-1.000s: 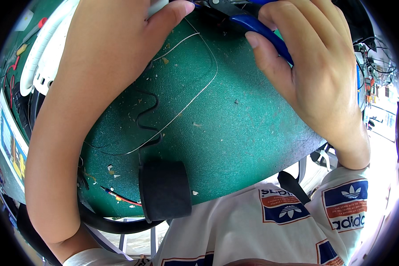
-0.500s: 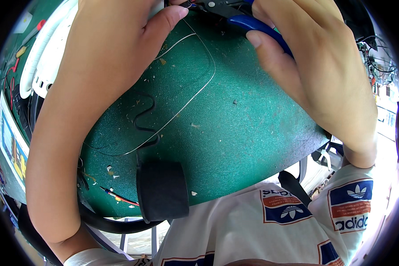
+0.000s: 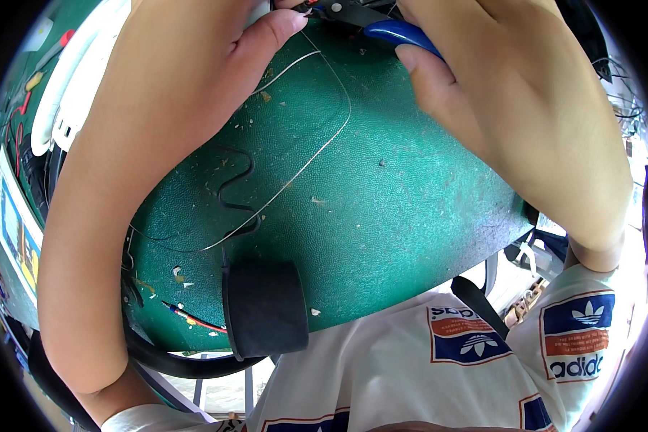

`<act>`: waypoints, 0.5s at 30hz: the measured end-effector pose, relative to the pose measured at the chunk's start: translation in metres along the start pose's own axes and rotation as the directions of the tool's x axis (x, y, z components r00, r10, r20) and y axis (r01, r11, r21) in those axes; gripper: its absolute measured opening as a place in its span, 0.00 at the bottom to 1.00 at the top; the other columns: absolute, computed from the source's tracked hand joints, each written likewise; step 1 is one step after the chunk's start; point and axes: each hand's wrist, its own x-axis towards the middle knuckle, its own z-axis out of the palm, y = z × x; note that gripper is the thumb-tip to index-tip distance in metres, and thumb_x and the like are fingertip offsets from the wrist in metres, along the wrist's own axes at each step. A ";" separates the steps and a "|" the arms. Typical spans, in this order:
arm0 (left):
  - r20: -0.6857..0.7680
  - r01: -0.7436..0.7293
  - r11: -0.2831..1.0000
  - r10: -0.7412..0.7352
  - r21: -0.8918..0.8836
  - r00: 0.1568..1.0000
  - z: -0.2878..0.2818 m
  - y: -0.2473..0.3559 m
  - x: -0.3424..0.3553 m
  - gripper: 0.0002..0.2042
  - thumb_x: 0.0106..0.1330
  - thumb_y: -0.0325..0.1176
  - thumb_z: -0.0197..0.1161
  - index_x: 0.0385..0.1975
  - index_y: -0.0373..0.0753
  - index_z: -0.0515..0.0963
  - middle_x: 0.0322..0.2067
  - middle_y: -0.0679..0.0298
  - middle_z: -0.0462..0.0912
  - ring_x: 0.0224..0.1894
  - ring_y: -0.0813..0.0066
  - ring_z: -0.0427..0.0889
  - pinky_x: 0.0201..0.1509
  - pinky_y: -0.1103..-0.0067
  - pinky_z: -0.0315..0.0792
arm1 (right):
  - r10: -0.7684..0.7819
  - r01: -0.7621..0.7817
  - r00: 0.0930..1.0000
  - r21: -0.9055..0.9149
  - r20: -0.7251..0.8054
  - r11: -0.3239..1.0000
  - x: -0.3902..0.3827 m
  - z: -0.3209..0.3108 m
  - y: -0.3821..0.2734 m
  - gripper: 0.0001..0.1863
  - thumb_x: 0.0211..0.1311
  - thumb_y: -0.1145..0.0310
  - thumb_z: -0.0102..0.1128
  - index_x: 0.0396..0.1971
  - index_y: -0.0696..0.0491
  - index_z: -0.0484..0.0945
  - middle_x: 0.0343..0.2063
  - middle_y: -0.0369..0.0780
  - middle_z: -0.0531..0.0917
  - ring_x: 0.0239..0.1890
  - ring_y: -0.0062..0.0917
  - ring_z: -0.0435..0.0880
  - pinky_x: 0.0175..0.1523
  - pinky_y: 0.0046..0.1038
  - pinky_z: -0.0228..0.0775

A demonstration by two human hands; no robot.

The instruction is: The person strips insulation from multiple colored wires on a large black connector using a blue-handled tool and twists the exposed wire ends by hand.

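Note:
At the top of the head view my left hand is closed, its thumb pressed toward the fingers on a thin wire whose end barely shows. Right beside that thumb tip lie the dark jaws of blue-handled pliers. My right hand is wrapped round those handles, thumb along the near one. The picture's upper edge cuts off the fingers of both hands. A thin whitish wire loops over the green mat below the hands.
A black cylindrical object stands at the mat's near edge, with a wavy black strip behind it. A red wire lies left of it. White equipment is at far left. Small scraps dot the mat.
My right hand and forearm have shifted slightly rightward, and less of the blue handles shows. The pliers' jaws have moved a little left. My left hand has hardly moved.

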 end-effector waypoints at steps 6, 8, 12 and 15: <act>0.081 -0.047 0.998 0.045 0.031 0.996 -0.008 0.013 0.024 0.09 0.53 0.21 0.70 0.32 0.36 0.78 0.44 0.52 0.76 0.50 0.49 0.75 0.54 0.63 0.67 | 0.040 -0.043 0.999 0.076 0.036 0.996 0.004 -0.002 -0.001 0.20 0.50 0.68 0.72 0.41 0.59 0.77 0.43 0.47 0.82 0.43 0.38 0.82 0.48 0.37 0.75; 0.092 -0.006 1.000 0.006 -0.001 0.996 -0.010 0.017 0.026 0.09 0.54 0.21 0.70 0.32 0.36 0.77 0.43 0.52 0.75 0.50 0.49 0.75 0.54 0.63 0.67 | 0.052 -0.057 0.997 0.105 0.053 0.993 0.005 -0.002 -0.001 0.20 0.50 0.68 0.72 0.41 0.59 0.77 0.43 0.47 0.82 0.43 0.37 0.82 0.47 0.37 0.75; 0.070 0.038 0.995 -0.044 0.087 0.997 -0.011 0.008 0.008 0.09 0.55 0.22 0.69 0.34 0.37 0.78 0.42 0.52 0.74 0.49 0.49 0.74 0.54 0.64 0.67 | 0.081 -0.094 0.993 0.169 0.082 0.981 0.008 -0.003 -0.002 0.20 0.51 0.67 0.72 0.42 0.60 0.77 0.43 0.47 0.82 0.42 0.37 0.82 0.47 0.36 0.75; 0.033 -0.052 0.998 0.051 0.044 0.998 -0.007 -0.012 -0.004 0.09 0.57 0.22 0.68 0.36 0.37 0.78 0.42 0.52 0.73 0.49 0.49 0.74 0.54 0.63 0.66 | 0.112 -0.134 0.987 0.214 0.112 0.968 0.010 -0.004 -0.003 0.20 0.52 0.67 0.71 0.43 0.60 0.77 0.42 0.47 0.82 0.42 0.36 0.82 0.47 0.36 0.75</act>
